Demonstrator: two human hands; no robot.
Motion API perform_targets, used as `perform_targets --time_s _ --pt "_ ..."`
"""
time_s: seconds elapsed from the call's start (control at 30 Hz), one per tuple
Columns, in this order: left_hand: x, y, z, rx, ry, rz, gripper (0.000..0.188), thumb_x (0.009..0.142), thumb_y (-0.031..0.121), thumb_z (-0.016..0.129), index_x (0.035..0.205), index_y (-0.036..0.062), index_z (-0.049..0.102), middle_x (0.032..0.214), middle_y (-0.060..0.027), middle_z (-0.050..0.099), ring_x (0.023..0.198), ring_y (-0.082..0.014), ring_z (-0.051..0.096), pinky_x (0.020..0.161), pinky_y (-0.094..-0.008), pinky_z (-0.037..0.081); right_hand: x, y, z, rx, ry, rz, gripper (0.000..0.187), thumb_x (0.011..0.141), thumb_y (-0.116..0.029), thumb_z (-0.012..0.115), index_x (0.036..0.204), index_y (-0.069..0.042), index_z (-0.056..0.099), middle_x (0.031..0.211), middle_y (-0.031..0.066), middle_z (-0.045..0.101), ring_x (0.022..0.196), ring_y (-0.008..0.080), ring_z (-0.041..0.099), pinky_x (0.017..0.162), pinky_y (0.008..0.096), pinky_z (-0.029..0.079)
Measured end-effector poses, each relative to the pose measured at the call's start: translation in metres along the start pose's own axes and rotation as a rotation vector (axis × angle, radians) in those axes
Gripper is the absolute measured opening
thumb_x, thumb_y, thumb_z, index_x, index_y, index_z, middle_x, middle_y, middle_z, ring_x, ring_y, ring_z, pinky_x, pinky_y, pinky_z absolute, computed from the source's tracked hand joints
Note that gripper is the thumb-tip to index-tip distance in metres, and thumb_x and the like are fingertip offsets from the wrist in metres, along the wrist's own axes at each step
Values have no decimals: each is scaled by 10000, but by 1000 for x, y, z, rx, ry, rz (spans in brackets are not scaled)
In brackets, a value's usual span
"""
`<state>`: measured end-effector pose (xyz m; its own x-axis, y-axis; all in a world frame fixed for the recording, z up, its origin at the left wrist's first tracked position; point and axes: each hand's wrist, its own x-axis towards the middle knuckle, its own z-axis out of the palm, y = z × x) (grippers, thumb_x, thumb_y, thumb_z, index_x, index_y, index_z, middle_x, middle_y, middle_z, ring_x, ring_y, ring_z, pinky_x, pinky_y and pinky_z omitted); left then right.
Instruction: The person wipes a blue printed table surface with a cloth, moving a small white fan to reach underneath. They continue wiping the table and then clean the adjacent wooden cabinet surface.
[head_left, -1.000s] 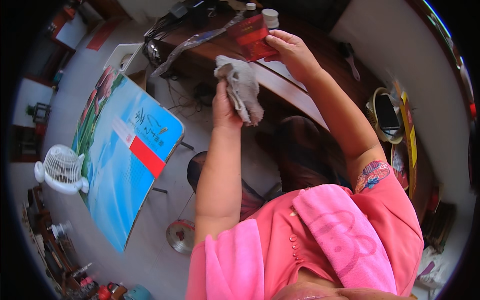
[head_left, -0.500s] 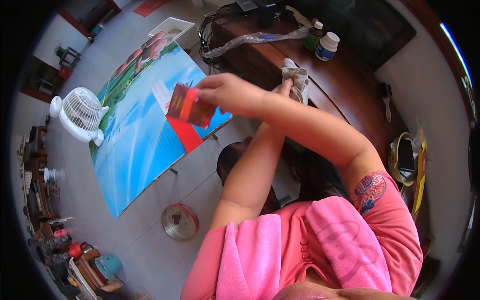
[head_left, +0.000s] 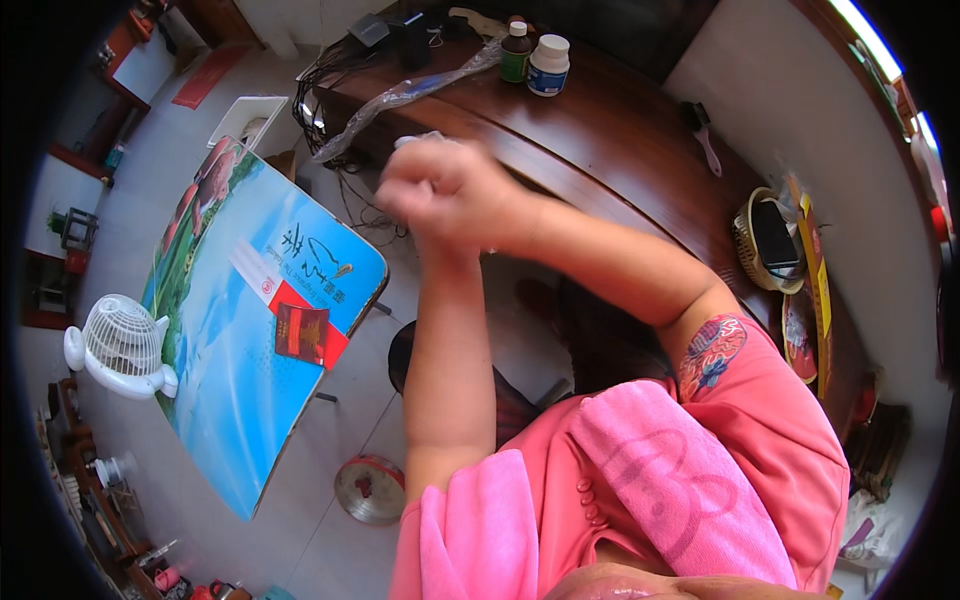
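Observation:
My right hand (head_left: pixel 440 190) is curled closed and blurred, crossing in front of my left hand. Whatever its fingers hold, if anything, does not show. Only the wrist of my left hand (head_left: pixel 447 246) is plainly visible; its fingers are hidden behind the right hand. A pale bit of the greyish cloth (head_left: pixel 405 142) pokes out above the two hands. Lying on the blue tabletop (head_left: pixel 235 400) is a flat dark-red packet (head_left: pixel 302 333), over a red printed band, out of both hands.
A white fan (head_left: pixel 122 335) stands at the tabletop's left edge. On the brown wooden desk (head_left: pixel 620 150) are a green-labelled bottle (head_left: pixel 515 55), a white bottle (head_left: pixel 548 66) and a clear plastic strip (head_left: pixel 410 95). A basket (head_left: pixel 765 240) and brush (head_left: pixel 703 135) lie right; a round tin (head_left: pixel 370 490) is on the floor.
The red packet has gone from my right hand onto the blue tabletop. My right hand has come over to my left hand, which was holding the cloth. The view has shifted rightward.

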<state>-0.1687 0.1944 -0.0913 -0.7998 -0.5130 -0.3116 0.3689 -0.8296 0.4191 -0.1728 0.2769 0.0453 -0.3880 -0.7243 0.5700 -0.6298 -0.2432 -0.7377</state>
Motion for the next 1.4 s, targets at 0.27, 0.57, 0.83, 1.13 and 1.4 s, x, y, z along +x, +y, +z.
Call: perform_targets --time_s 0.27,0.57,0.83,1.13,1.4 --pt "-37 18 30 72 91 25 409 960 431 581 1213 114 638 1175 -33 669 1058 -216 638 918 -402 528 38 166 -171 -1002 415 243 442 828 -448 748 1109 -109 707 1165 138 670 1073 302 634 878 435 538" --pt "-30 13 36 97 151 -13 431 953 433 601 1234 108 633 1201 -34 663 1077 -213 635 933 -399 526 59 215 -203 -1078 142 714 617 756 -446 766 1249 -113 604 1244 170 616 1171 373 598 954 472 525" --pt "-24 12 36 94 72 -36 413 979 423 554 1234 108 633 1203 -35 672 1096 -225 639 948 -407 525 43 206 -234 -843 354 735 589 745 -409 798 1197 -74 625 1121 194 684 1060 339 662 903 417 534" --pt "-26 9 31 165 66 -52 427 978 435 541 1246 113 628 1223 -39 663 1122 -237 622 965 -426 508 -18 201 -345 -615 381 850 599 723 -323 799 1231 -40 654 1115 151 713 1032 262 685 881 367 543" --pt "-29 11 32 182 44 -68 420 981 428 535 1248 116 623 1219 -39 665 1112 -236 628 956 -423 515 -60 159 -374 -189 413 1034 605 774 -121 680 1365 -77 560 1237 120 637 1129 257 605 936 394 499"
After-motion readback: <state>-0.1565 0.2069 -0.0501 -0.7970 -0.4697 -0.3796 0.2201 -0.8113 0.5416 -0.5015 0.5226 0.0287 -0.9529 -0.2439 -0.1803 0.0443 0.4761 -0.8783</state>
